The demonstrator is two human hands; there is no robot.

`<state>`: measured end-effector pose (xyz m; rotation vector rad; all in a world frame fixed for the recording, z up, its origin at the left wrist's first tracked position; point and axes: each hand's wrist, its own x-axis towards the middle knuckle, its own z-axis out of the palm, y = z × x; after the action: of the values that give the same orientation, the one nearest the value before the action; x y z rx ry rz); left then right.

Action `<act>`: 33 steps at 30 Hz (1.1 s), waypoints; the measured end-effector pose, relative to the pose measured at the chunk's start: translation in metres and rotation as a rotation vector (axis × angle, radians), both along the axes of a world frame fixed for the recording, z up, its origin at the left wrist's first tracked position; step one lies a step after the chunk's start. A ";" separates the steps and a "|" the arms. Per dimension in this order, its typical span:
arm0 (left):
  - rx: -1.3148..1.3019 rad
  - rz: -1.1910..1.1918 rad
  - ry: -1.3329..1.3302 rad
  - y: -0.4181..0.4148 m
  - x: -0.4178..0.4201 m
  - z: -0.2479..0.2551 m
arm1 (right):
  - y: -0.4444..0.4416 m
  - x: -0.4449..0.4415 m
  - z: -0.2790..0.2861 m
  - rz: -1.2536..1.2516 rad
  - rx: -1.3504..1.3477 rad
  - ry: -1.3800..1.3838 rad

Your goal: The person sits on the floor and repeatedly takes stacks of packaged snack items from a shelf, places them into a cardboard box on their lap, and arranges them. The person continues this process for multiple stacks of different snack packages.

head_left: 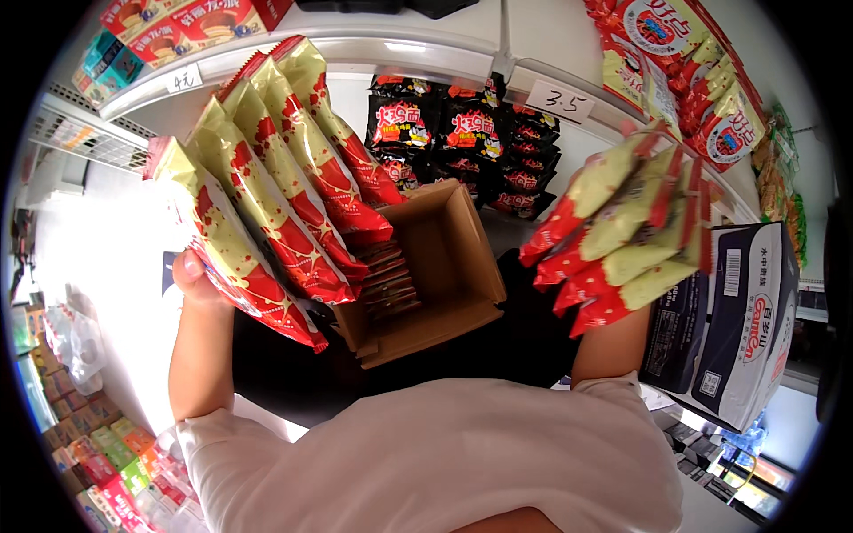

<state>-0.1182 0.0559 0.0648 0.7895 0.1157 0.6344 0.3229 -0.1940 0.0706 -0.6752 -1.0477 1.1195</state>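
Note:
My left hand [200, 276] grips several red-and-yellow snack packets [266, 193] at their side, fanned out beside an open cardboard box [453, 260]; its thumb shows and its other fingers are behind the packets. On the right, my right hand [593, 166] is mostly hidden behind another fan of similar packets [620, 233], which it holds up, slightly blurred. Inside the box, at its left side, a row of thin packets [390, 280] stands on edge. Black instant noodle packets [403, 126] sit in stacks on the shelf behind the box.
A shelf edge with handwritten price cards [560, 100] runs across the top. Above it are red snack boxes [213, 26] at left and more red-and-yellow packets [723, 126] at right. A dark-and-white Ganten water carton [726, 320] stands beside my right arm. Colourful packaged goods lie at lower left.

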 end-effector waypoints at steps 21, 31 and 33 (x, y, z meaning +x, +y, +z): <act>-0.063 0.237 -0.246 0.014 -0.019 0.011 | 0.064 -0.151 -0.158 -0.136 -0.899 -0.681; -0.081 0.312 -0.149 0.007 -0.020 0.009 | 0.074 -0.150 -0.238 -0.072 -0.807 -0.623; -0.092 0.314 -0.156 0.006 -0.021 0.008 | 0.073 -0.149 -0.246 -0.098 -0.786 -0.724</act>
<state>-0.1396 0.0618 0.0732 0.6344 0.1261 0.9788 0.1743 -0.1207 -0.1754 -1.8370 -1.1271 1.2217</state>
